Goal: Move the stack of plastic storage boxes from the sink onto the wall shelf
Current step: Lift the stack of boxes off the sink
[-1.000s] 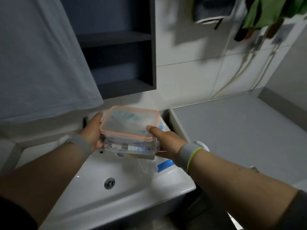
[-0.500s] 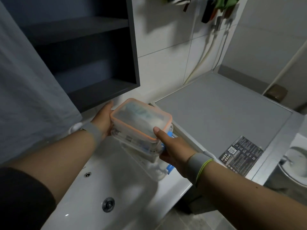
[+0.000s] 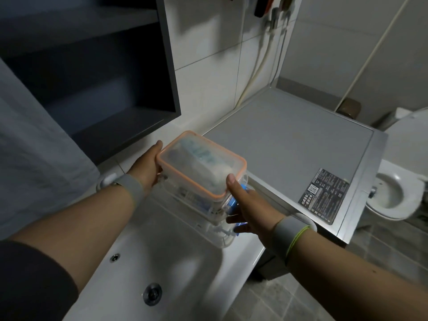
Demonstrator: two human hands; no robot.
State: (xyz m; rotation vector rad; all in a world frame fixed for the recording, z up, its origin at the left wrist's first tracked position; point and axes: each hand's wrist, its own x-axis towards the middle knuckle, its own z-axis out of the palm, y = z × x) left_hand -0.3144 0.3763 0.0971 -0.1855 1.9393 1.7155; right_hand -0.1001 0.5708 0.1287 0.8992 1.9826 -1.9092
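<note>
Lifted clear of the sink [image 3: 162, 262], our stack of boxes [image 3: 203, 179] now hangs clamped between left hand [image 3: 148, 167] and right hand [image 3: 250, 209]; the wall shelf [image 3: 120, 133] waits at ten o'clock.

Stack of boxes [image 3: 203, 181] held in the air between both hands, above the back right part of the sink [image 3: 176, 269]. Left hand [image 3: 148, 169] on the stack's left end, right hand [image 3: 250, 209] on its right end, thumb on the lid corner. Shelf [image 3: 111, 89] on the wall, above and left of the stack, apart from it. Curtain [image 3: 39, 163] left of the shelf, hanging down beside the sink. Drain [image 3: 152, 293] in the sink bottom, near the front. Washer [image 3: 298, 154] just right of the sink, against the wall; label [image 3: 324, 195] on its top front right. Hoses [image 3: 261, 59] run down the wall behind the washer. Toilet [image 3: 398, 193] right of the washer.
</note>
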